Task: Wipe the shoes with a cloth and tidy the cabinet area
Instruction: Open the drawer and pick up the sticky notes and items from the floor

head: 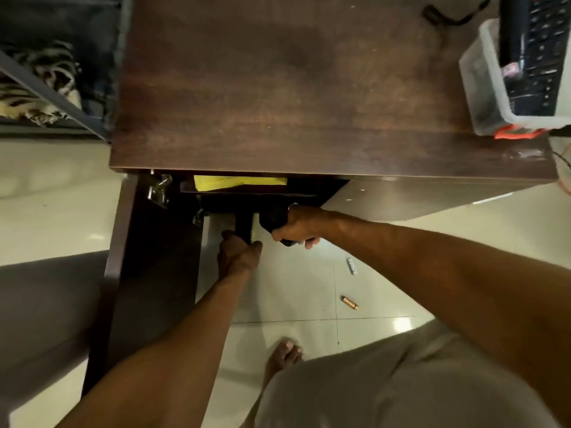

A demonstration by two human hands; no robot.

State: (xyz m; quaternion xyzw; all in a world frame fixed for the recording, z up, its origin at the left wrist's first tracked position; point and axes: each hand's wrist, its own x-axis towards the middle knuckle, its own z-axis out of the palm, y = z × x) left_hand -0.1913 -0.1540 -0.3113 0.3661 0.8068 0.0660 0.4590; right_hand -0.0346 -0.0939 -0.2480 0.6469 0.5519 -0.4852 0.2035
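Note:
I look straight down on a dark wooden cabinet (278, 88) whose left door (148, 273) stands open. My left hand (238, 254) grips a black shoe (244, 225) at the cabinet's lower opening. Just to its right, my right hand (296, 225) is closed around a second black shoe (273, 217), held at the same opening. A yellow cloth (238, 182) lies on the shelf inside, just under the cabinet top. The cabinet's inside is dark and mostly hidden.
A clear plastic box (482, 88) holding a remote control (540, 50) sits on the cabinet top at the right. A small battery (350, 303) and a white item (352, 266) lie on the tiled floor. My bare foot (282, 355) is below them. A striped blanket (37, 84) lies at left.

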